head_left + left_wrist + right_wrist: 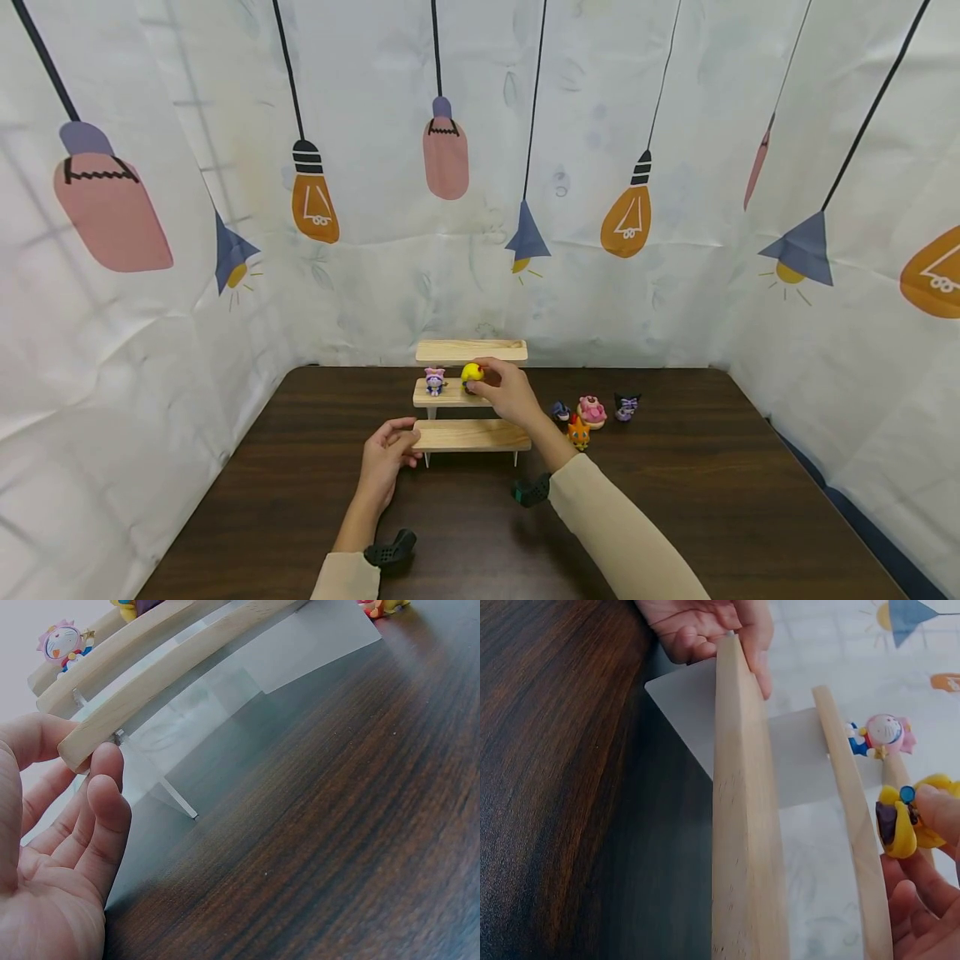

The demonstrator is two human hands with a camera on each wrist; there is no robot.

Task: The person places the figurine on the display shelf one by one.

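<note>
A three-tier wooden display stand (472, 435) with clear side supports stands at the back of the table. My left hand (386, 458) grips the left end of its lowest shelf (97, 735), thumb and fingers about the wood. Over the middle shelf (453, 397), toward its right part, my right hand (513, 396) pinches a yellow figurine (900, 825) with a dark patch at its base. The figurine's underside is close to the shelf board. At the left of that same shelf stands a small white cat-like figurine (435, 382) with a pink top and blue clothing.
To the right of the stand, several figurines sit on the dark wooden table (660, 500): a pink one (592, 412), an orange one (578, 433), a dark blue one (561, 411) and a black-and-purple one (627, 407). A lamp-patterned cloth (375, 292) hangs behind the table.
</note>
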